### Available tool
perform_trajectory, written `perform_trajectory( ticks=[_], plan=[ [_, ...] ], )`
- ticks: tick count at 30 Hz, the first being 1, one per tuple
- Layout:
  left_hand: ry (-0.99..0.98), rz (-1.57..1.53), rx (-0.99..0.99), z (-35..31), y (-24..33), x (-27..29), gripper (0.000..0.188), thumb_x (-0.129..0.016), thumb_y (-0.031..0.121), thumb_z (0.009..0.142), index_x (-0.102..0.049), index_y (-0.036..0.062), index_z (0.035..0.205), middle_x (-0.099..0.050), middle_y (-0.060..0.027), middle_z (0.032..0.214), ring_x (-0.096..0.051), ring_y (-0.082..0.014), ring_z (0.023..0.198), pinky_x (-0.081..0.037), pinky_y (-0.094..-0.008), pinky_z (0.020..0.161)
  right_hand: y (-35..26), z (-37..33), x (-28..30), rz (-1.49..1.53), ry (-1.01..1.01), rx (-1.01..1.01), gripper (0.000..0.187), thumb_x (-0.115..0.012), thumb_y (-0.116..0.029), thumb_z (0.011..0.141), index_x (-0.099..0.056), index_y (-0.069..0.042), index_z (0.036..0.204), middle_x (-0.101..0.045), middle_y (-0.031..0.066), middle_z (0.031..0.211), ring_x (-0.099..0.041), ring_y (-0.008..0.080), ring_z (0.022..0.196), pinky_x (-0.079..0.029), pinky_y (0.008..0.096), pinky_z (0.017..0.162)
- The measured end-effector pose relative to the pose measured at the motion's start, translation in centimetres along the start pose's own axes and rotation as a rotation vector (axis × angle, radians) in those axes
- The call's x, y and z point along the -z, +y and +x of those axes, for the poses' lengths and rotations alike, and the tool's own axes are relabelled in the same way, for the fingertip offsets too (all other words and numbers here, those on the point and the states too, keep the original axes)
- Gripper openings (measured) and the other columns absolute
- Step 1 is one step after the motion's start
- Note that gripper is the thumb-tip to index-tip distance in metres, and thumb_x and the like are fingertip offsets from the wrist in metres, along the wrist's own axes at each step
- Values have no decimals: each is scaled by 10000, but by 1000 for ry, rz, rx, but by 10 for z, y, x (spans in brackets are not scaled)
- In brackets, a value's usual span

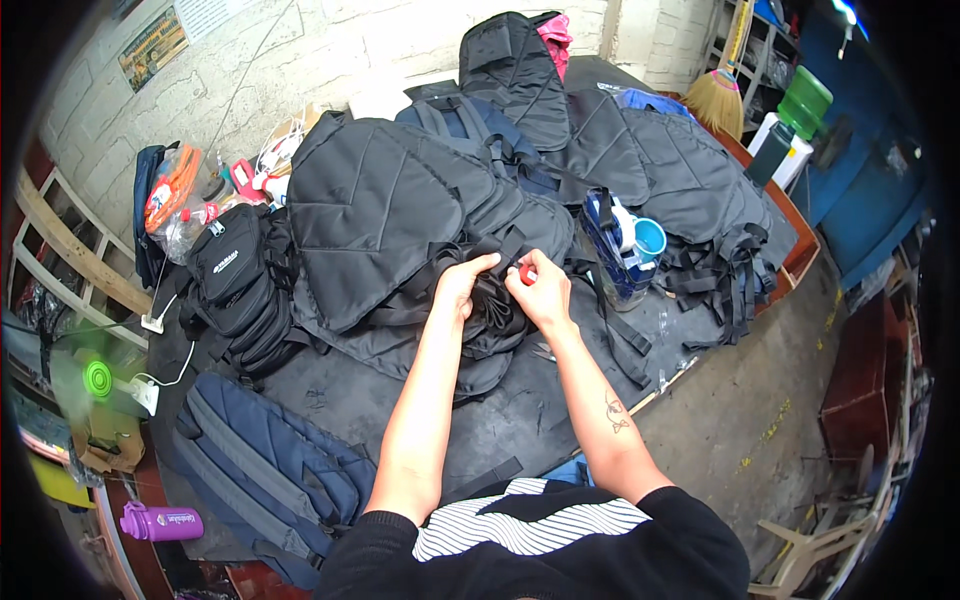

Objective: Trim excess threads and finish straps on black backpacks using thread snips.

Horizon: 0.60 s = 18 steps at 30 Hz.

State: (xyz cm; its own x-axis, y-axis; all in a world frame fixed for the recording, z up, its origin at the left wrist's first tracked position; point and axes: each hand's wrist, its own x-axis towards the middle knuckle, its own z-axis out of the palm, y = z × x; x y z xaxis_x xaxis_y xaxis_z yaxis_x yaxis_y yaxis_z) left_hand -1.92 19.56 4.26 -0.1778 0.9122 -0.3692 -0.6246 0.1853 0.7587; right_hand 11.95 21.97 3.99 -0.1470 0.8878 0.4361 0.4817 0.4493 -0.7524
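Note:
Black webbing straps hang in a bundle between my two hands, in front of a large black backpack. My left hand is closed, its thumb and fingers pinching a strap. Close beside it, my right hand is wrapped round a small red object; only its end shows, so its kind cannot be made out. The strap end passes near that red object. Below my right hand, a small metal tool tip lies on the dark tabletop.
More black backpacks are piled at the far right. A clear blue container with a light-blue cup stands right of my hands. Left are a small black bag, a navy backpack, a purple bottle and a green fan.

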Motion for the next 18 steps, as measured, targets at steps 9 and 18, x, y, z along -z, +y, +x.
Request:
perform_trajectory(
  ticks=[9, 18],
  plan=[
    [-29, -8, 22, -4, 1, -3, 186, -701, 130, 706, -632, 4, 824, -644, -94, 769, -615, -201, 634, -500, -300, 604, 29, 5, -12, 226, 32, -65, 250, -653, -242, 716, -549, -17, 749, -561, 66, 612, -547, 161, 550, -429, 294, 539],
    [-172, 106, -152, -11, -8, -10, 298, -753, 46, 657, -628, 42, 927, -627, -58, 895, -582, -157, 852, -449, -273, 786, 36, 31, -1, 442, -94, -351, 220, -641, -129, 719, -506, -28, 578, -449, -50, 527, -357, 32, 473, -287, 243, 425]
  ],
)
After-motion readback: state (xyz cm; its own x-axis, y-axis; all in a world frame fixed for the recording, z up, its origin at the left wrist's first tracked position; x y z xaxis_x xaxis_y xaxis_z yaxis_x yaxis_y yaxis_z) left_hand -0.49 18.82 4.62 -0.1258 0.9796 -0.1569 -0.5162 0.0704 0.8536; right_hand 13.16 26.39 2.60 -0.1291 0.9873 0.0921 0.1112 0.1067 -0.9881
